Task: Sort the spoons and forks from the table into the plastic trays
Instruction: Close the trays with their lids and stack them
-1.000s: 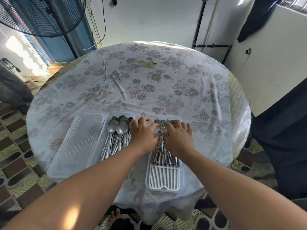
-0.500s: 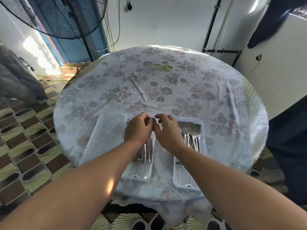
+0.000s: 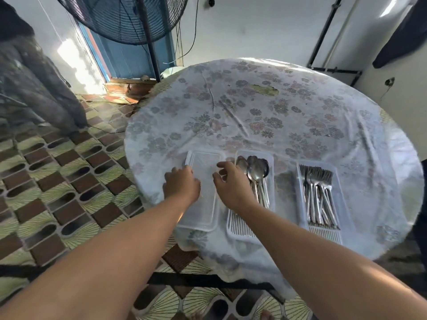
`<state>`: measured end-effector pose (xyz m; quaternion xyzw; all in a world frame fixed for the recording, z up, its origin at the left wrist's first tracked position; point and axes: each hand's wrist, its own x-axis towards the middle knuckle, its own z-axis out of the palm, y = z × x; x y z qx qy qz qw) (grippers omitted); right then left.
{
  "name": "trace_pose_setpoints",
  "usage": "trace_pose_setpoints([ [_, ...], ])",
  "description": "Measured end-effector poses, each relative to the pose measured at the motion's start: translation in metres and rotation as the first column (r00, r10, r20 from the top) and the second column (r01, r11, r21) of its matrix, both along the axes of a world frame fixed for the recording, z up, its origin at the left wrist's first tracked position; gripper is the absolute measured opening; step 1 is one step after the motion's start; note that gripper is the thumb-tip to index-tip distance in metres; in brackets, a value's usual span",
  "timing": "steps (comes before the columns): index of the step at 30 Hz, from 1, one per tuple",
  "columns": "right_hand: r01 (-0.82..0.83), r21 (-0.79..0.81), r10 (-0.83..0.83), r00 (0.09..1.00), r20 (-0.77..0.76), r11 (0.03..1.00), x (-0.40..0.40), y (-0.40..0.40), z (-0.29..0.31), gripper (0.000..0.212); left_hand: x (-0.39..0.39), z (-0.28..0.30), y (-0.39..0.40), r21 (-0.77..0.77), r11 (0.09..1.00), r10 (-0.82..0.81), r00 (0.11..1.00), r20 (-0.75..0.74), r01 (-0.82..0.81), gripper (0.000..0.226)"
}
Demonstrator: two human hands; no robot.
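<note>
Three plastic trays lie side by side at the near edge of the round table (image 3: 265,116). The left one is a clear tray (image 3: 203,222) with nothing in it. The middle white slatted tray (image 3: 240,227) holds a bundle of spoons (image 3: 256,169). The right tray (image 3: 325,234) holds a bundle of forks (image 3: 318,195). My left hand (image 3: 181,183) lies on the clear tray's left rim with its fingers curled over the far-left corner. My right hand (image 3: 231,183) hovers over the clear tray's right rim, fingers spread, beside the spoon bowls.
A floral plastic cloth covers the table and hangs over its near edge. A standing fan (image 3: 143,19) and a blue door (image 3: 129,58) are at the back left. Dark cloth (image 3: 404,38) hangs at the right. Patterned floor tiles (image 3: 57,181) lie to the left.
Both hands left the fork tray, passed over the spoon tray and moved left to the clear tray. The view has swung left, so the trays now appear further right.
</note>
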<state>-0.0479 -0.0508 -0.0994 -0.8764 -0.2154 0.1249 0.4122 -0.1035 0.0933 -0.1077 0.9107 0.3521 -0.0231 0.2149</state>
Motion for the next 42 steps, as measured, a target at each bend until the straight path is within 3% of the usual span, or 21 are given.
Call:
trace_pose_setpoints([
  [3,0.016,-0.014,-0.017,0.999,-0.047,1.000,-0.010,0.014,-0.004,0.040,-0.016,-0.014,0.024,-0.009,0.999,0.032,0.986,-0.162,-0.034,0.035],
  [8,-0.017,-0.090,0.004,0.990,-0.142,0.996,-0.021,0.023,-0.008,0.048,-0.030,-0.031,0.042,-0.117,0.992,0.022,0.993,-0.120,-0.036,0.032],
  [12,-0.013,-0.102,-0.007,0.980,-0.199,0.995,-0.023,0.033,-0.013,0.054,-0.033,-0.023,0.041,-0.197,0.980,0.034,0.999,-0.015,-0.036,0.020],
  [18,0.180,0.087,-0.132,0.908,-0.398,0.980,-0.020,0.050,-0.009,0.073,-0.028,0.007,0.021,-0.432,0.896,0.046,0.950,0.308,0.097,0.024],
  [21,0.265,0.183,-0.164,0.886,-0.434,0.947,-0.012,0.051,-0.001,0.065,-0.028,0.018,0.009,-0.413,0.880,-0.041,0.903,0.427,0.236,0.017],
  [25,0.383,0.243,-0.240,0.853,-0.462,0.891,0.003,0.040,0.011,0.031,-0.022,0.026,-0.013,-0.435,0.837,-0.095,0.872,0.480,0.330,0.030],
  [29,0.390,0.234,-0.314,0.900,-0.303,0.891,0.010,0.005,0.020,0.022,-0.013,0.032,-0.036,-0.385,0.846,-0.142,0.853,0.502,0.368,0.025],
  [32,0.417,0.243,-0.365,0.902,-0.230,0.876,0.005,-0.028,0.016,0.021,-0.003,0.027,-0.053,-0.169,0.919,-0.245,0.851,0.464,0.357,0.035],
  [34,0.420,0.184,-0.394,0.904,-0.163,0.888,0.001,-0.049,0.012,0.024,0.006,0.020,-0.062,-0.096,0.947,-0.261,0.907,0.331,0.308,0.057],
  [36,0.423,0.103,-0.408,0.902,-0.139,0.900,-0.002,-0.072,0.005,0.037,0.011,0.012,-0.075,-0.129,0.955,-0.235,0.949,0.212,0.266,0.076],
  [38,0.406,0.029,-0.398,0.906,-0.142,0.913,-0.007,-0.088,-0.005,0.044,0.010,0.006,-0.085,-0.207,0.948,-0.209,0.964,0.164,0.241,0.081],
  [42,0.372,-0.095,-0.381,0.917,-0.116,0.923,-0.013,-0.112,-0.026,0.030,0.011,0.000,-0.093,-0.260,0.930,-0.226,0.963,0.148,0.259,0.080],
])
